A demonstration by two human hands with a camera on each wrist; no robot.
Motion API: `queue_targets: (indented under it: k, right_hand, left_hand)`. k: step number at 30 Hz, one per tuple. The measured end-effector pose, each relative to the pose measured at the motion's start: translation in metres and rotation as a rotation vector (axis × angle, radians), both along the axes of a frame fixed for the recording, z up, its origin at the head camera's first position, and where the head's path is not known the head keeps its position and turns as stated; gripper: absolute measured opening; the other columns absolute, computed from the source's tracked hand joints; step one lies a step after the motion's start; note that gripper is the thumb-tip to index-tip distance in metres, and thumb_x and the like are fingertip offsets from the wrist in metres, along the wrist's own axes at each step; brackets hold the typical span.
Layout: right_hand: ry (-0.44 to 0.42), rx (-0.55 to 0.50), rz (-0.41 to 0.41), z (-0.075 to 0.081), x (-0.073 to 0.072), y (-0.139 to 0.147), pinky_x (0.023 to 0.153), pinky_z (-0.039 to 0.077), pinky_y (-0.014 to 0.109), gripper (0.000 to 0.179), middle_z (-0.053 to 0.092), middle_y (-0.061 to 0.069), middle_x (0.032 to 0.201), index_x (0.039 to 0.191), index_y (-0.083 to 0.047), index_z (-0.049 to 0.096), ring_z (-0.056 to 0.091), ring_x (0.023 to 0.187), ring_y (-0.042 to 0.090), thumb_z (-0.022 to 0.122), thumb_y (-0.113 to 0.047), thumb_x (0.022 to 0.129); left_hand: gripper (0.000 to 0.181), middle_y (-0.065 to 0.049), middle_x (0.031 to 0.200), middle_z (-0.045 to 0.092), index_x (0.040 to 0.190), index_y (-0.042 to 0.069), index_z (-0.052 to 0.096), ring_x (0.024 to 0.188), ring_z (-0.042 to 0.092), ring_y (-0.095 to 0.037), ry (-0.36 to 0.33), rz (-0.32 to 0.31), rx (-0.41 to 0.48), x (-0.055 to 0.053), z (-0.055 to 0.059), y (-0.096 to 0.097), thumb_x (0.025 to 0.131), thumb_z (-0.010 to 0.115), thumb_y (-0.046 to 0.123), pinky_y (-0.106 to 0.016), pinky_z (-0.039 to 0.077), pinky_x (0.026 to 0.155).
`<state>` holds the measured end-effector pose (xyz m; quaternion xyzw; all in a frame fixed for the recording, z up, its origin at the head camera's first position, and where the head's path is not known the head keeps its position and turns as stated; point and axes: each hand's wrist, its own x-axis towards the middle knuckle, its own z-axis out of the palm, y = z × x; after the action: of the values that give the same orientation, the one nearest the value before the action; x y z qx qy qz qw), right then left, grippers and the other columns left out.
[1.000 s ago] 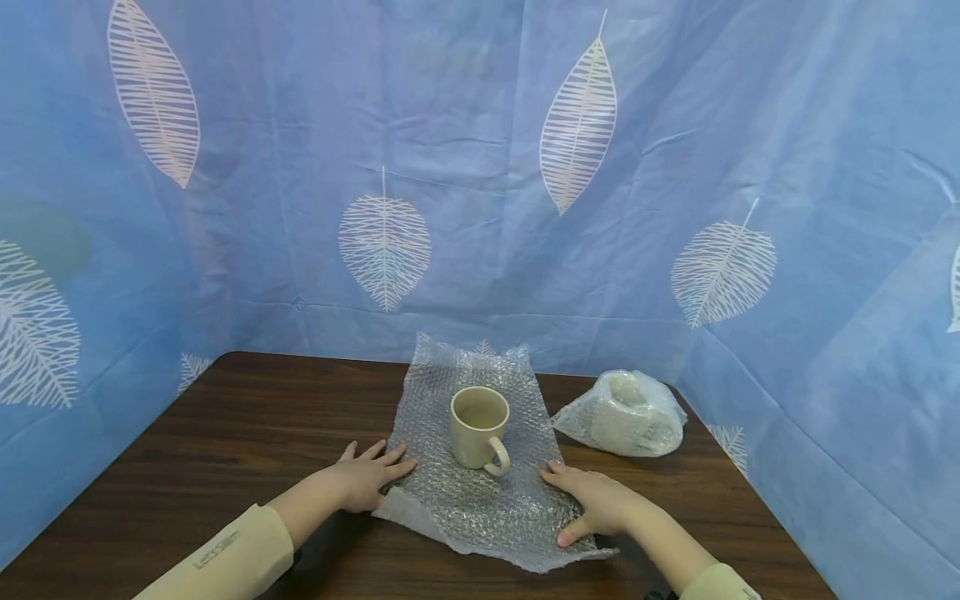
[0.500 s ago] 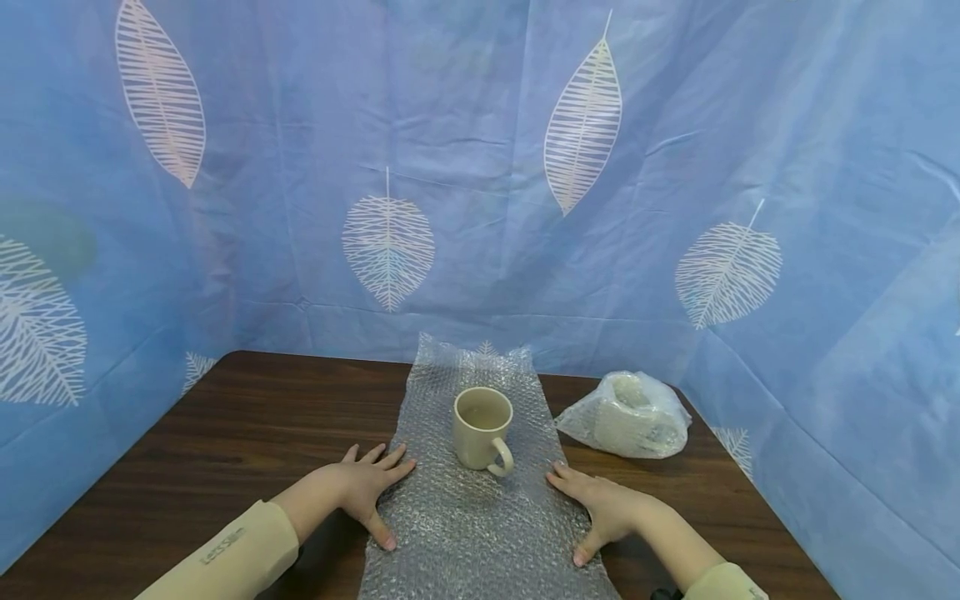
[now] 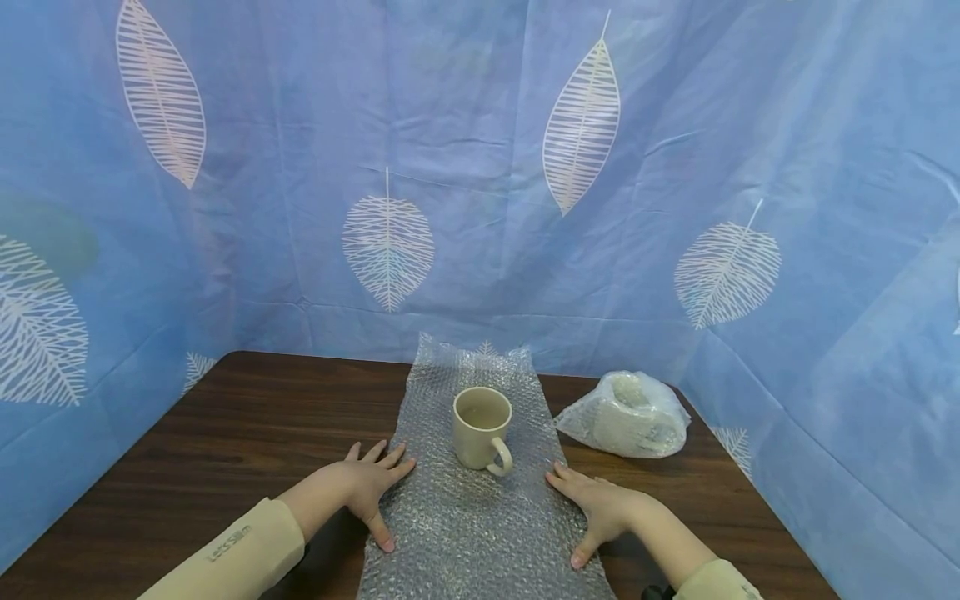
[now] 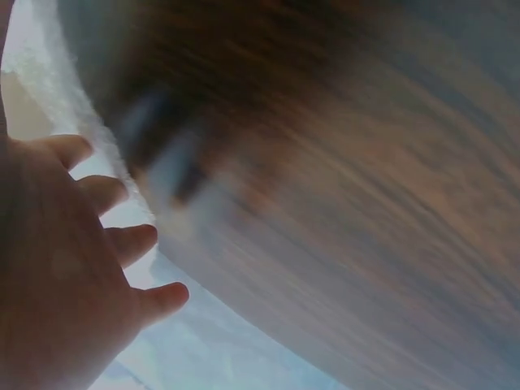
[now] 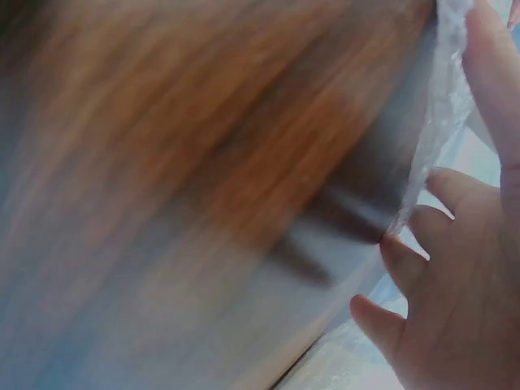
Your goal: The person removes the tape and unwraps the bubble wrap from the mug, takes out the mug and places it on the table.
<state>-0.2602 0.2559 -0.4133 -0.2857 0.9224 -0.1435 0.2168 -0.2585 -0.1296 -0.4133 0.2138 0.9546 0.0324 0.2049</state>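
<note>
Resting the left hand (image 3: 365, 488) and the right hand (image 3: 606, 510) on opposite side edges of the bubble wrap (image 3: 480, 550), with fingers spread and grasping nothing. Framing between them a cream mug (image 3: 469, 442), upright on the wrap and apart from both. Opens upward in a round mouth, showing a smooth inner wall; too shaded at the bottom to tell the contents. Points its looped handle (image 3: 507, 458) toward the near right. Spreads lengthwise under the mug in clear, dimpled, glinting plastic, reaching past the far edge of the dark, wood-grained worktop (image 3: 285, 417). Includes, to the right beyond the right hand, a bundle (image 3: 626, 417) of the same film around something pale and rounded, blurred by its layers. Backs onto blue cloth (image 3: 465, 108) printed with white leaves.
</note>
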Motion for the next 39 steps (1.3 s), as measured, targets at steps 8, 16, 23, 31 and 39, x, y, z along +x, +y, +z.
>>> queue_targets:
  k: [8,16,23,31,39]
  right_hand:
    - [-0.007,0.022,-0.041,0.003,0.002,-0.006,0.104,0.019,0.066,0.117,0.012,0.02,0.157,0.152,-0.005,0.025,0.017,0.14,0.042,0.087,-0.039,0.059]
    - [-0.01,0.028,-0.059,0.004,0.003,-0.007,0.103,0.02,0.066,0.117,0.013,0.02,0.157,0.151,-0.006,0.025,0.017,0.14,0.042,0.088,-0.039,0.058]
    - [-0.011,0.023,-0.062,0.001,0.002,-0.006,0.102,0.022,0.068,0.117,0.013,0.019,0.157,0.152,-0.006,0.025,0.018,0.139,0.044,0.088,-0.039,0.058]
    - [-0.008,0.022,-0.074,0.001,0.004,-0.005,0.101,0.023,0.068,0.117,0.013,0.019,0.157,0.152,-0.007,0.025,0.018,0.138,0.045,0.088,-0.038,0.058]
    - [-0.007,0.018,-0.076,0.002,0.005,-0.005,0.101,0.024,0.067,0.117,0.013,0.019,0.157,0.151,-0.007,0.026,0.019,0.138,0.046,0.088,-0.038,0.057]
  left_hand:
    - [0.109,-0.013,0.157,0.017,0.152,0.015,0.03,0.142,0.008,-0.039,-0.041,0.003,0.072,-0.002,0.01,0.001,0.065,0.081,0.056,-0.066,0.003,0.106]
    - [0.077,-0.017,0.146,0.04,0.143,0.004,0.044,0.136,0.028,-0.042,0.012,0.046,0.378,-0.01,0.011,-0.002,0.081,0.076,0.039,-0.064,0.021,0.105]
    - [0.065,-0.025,0.137,0.047,0.139,-0.008,0.042,0.123,0.045,-0.043,0.041,0.069,0.707,-0.014,0.006,0.003,0.091,0.068,0.027,-0.056,0.042,0.094]
    - [0.073,-0.023,0.133,0.05,0.144,0.001,0.039,0.121,0.047,-0.045,0.093,0.243,0.907,-0.018,0.002,0.021,0.087,0.072,0.033,-0.056,0.046,0.089]
    - [0.082,-0.024,0.141,0.042,0.149,0.005,0.031,0.126,0.042,-0.045,0.114,0.3,1.082,-0.022,0.005,0.037,0.084,0.076,0.029,-0.056,0.045,0.09]
